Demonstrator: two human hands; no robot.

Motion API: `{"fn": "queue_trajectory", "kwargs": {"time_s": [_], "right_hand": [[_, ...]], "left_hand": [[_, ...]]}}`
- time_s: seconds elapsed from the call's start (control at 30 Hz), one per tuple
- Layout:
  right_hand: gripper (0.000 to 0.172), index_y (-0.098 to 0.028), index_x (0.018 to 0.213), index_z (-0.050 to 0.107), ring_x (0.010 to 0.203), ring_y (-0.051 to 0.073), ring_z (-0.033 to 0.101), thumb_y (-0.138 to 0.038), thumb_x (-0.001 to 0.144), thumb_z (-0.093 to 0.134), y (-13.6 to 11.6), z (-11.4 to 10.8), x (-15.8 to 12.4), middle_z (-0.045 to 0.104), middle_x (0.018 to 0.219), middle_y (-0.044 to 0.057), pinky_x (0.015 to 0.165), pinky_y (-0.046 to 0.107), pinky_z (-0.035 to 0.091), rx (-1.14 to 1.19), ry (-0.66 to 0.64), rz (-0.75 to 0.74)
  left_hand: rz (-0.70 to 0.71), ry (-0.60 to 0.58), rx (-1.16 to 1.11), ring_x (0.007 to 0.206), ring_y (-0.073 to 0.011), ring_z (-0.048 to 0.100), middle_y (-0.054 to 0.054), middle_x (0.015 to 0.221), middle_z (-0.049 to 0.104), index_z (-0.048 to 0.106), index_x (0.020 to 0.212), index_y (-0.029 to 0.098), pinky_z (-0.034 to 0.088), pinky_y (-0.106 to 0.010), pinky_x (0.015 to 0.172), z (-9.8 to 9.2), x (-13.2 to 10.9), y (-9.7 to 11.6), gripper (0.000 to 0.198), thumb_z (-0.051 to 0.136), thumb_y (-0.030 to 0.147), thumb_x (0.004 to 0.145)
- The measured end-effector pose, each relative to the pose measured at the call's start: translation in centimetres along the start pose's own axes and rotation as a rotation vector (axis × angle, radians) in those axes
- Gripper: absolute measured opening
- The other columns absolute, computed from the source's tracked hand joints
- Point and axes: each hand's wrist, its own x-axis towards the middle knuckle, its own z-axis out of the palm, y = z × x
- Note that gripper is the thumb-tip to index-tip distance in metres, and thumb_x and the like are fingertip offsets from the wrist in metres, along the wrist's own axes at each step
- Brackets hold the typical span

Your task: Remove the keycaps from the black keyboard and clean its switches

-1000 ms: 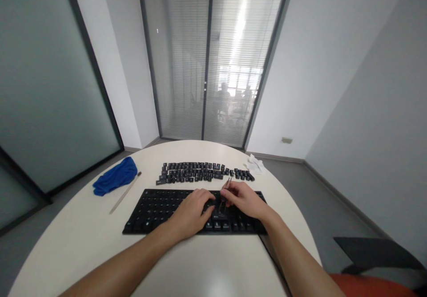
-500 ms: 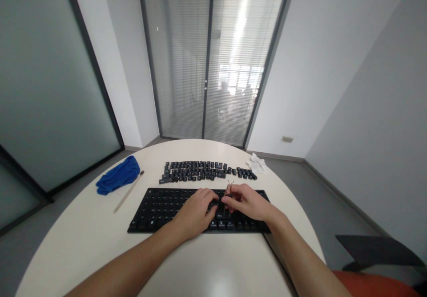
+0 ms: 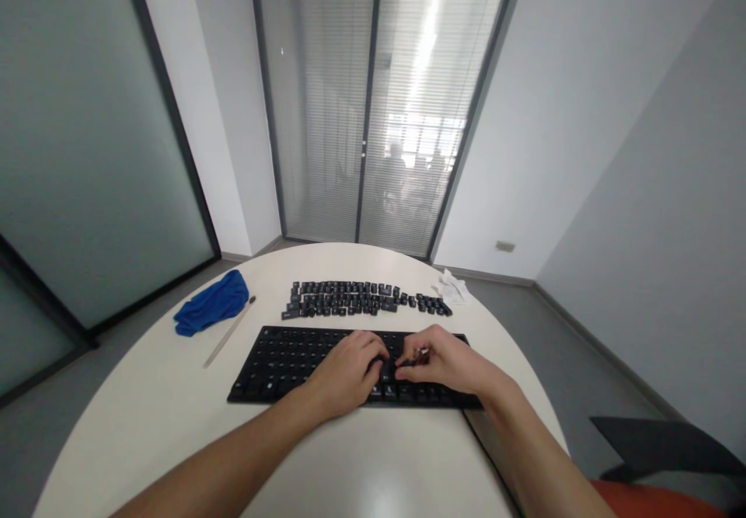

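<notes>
A black keyboard (image 3: 280,359) lies across the round table, its left-hand rows bare of many caps. Over its middle-right part rests my left hand (image 3: 355,366), fingers curled and thumb close to the index finger; what is between them, if anything, is too dark to name. Just right of it, my right hand (image 3: 434,359) is closed around a thin wire keycap puller (image 3: 421,356), mostly hidden in the fingers. The thumb and index tips of that hand point at a dark key (image 3: 387,373) between both hands. Loose black keycaps (image 3: 343,300) lie in rows beyond the keyboard.
To the left, a blue cloth (image 3: 213,304) lies beside a thin stick brush with a dark tip (image 3: 230,332). Crumpled white tissue (image 3: 453,289) sits near the table's far right edge. A chair with a black armrest (image 3: 664,444) stands at lower right.
My right hand has turned, so the wire puller's upright prongs now lie tucked within its fingers. My left hand stays almost in place; the view has shifted slightly.
</notes>
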Motion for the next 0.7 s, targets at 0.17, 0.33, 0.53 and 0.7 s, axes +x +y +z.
{"fn": "queue_trajectory", "kwargs": {"time_s": [0.17, 0.33, 0.53, 0.7], "right_hand": [[0.028, -0.015, 0.081, 0.073, 0.060, 0.014, 0.058, -0.043, 0.076, 0.076, -0.1, -0.9, -0.3, 0.070, 0.070, 0.002, 0.055, 0.022, 0.041, 0.049, -0.001, 0.048], [0.027, -0.015, 0.082, 0.074, 0.061, 0.015, 0.060, -0.042, 0.077, 0.076, -0.3, -1.5, -0.5, 0.071, 0.070, 0.003, 0.056, 0.024, 0.044, 0.069, -0.015, 0.073], [0.027, -0.017, 0.085, 0.077, 0.065, 0.018, 0.064, -0.041, 0.074, 0.078, 0.3, -1.6, -0.6, 0.073, 0.073, 0.003, 0.060, 0.027, 0.048, 0.119, -0.012, 0.063], [0.024, -0.018, 0.091, 0.077, 0.069, 0.018, 0.064, -0.036, 0.075, 0.077, 0.6, -1.2, -0.2, 0.073, 0.078, 0.003, 0.064, 0.027, 0.050, 0.174, -0.071, 0.063]], "left_hand": [[0.027, -0.034, -0.007, 0.105, -0.0222, 0.056, -0.007, 0.106, 0.064, 0.066, 0.096, 0.019, 0.047, -0.040, 0.096, -0.3, 0.0, 0.3, 0.013, 0.055, 0.015, 0.090], [0.016, -0.035, -0.021, 0.106, -0.0226, 0.056, -0.006, 0.109, 0.065, 0.067, 0.097, 0.019, 0.047, -0.040, 0.096, -0.4, -0.1, 0.3, 0.011, 0.059, 0.019, 0.088], [-0.009, -0.047, -0.054, 0.109, -0.0238, 0.056, -0.006, 0.110, 0.065, 0.070, 0.095, 0.021, 0.046, -0.041, 0.098, -0.5, -0.1, 0.3, 0.011, 0.064, 0.024, 0.087], [-0.011, -0.059, -0.087, 0.107, -0.0235, 0.056, -0.005, 0.109, 0.065, 0.072, 0.096, 0.023, 0.045, -0.039, 0.096, -0.6, 0.1, 0.1, 0.013, 0.069, 0.028, 0.084]]}}
